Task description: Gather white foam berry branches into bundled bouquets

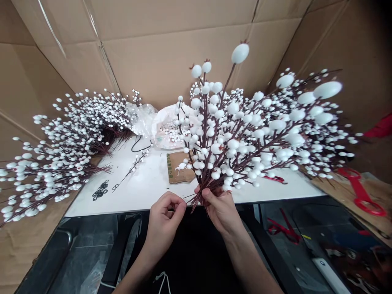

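A bunch of artificial white berry stems (226,134) with thin brown stalks fans out upward over the table's front edge. My right hand (222,208) is closed round the lower stalks, the thumb lying across them. Just left of the stalk ends, my left hand (167,220) is closed in a pinch. A thin stalk or strand reaches its fingertips, but what they hold is too small to make out. On the white table (147,196) lie a single berry sprig (133,167) and a small pile of black rings (100,190).
More berry bunches (76,134) are heaped along the left, others at the right. Behind are a white plastic bag (170,126) with loose berries and a cardboard piece (180,167). Red scissors or a similar red tool (363,192) lies at right. Cardboard walls (183,53) surround the table.
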A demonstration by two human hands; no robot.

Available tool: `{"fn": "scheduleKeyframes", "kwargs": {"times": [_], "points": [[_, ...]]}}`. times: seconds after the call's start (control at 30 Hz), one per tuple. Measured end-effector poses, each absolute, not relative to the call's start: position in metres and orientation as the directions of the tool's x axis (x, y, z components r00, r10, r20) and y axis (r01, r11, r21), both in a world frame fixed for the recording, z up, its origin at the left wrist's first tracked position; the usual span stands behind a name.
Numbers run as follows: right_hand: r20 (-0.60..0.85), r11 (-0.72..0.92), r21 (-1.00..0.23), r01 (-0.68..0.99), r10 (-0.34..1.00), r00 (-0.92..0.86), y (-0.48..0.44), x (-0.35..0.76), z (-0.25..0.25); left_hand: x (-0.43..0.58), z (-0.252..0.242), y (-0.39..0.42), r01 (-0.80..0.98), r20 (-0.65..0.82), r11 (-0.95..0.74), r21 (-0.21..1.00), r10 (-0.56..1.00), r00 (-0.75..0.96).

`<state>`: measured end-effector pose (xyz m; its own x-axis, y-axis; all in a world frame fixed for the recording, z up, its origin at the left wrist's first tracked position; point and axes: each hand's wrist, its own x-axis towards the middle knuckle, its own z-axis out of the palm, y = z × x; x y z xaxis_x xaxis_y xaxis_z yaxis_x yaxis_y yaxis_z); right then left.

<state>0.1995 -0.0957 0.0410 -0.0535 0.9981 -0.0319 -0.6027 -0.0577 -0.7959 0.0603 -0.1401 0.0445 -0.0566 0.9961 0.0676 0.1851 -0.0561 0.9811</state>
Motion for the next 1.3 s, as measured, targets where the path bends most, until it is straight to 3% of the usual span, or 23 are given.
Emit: {"fn": "scheduleKeyframes", "kwargs": {"times": [0.17, 0.73, 0.93, 1.3], "points": [[-0.031, -0.065, -0.791, -0.608, 0.997, -0.067, -0.095, 0.2, 0.041, 0.063, 0.047, -0.14, 0.218, 0.135, -0.115, 0.969, 0.988, -0.079], [-0.053, -0.097, -0.812, -0.575, 0.994, -0.092, -0.098, 0.2, 0.04, 0.066, 0.038, -0.138, 0.053, 0.04, -0.036, 0.998, 0.996, -0.078], [-0.043, -0.089, -0.831, -0.549, 0.994, -0.095, -0.097, 0.197, 0.038, 0.068, 0.048, -0.136, -0.038, -0.003, 0.004, 0.999, 1.0, 0.031], [-0.054, -0.071, -0.855, -0.514, 0.997, -0.049, -0.096, 0.192, 0.038, 0.062, 0.051, -0.13, 0.059, -0.063, 0.058, 0.997, 0.993, 0.095]]}}
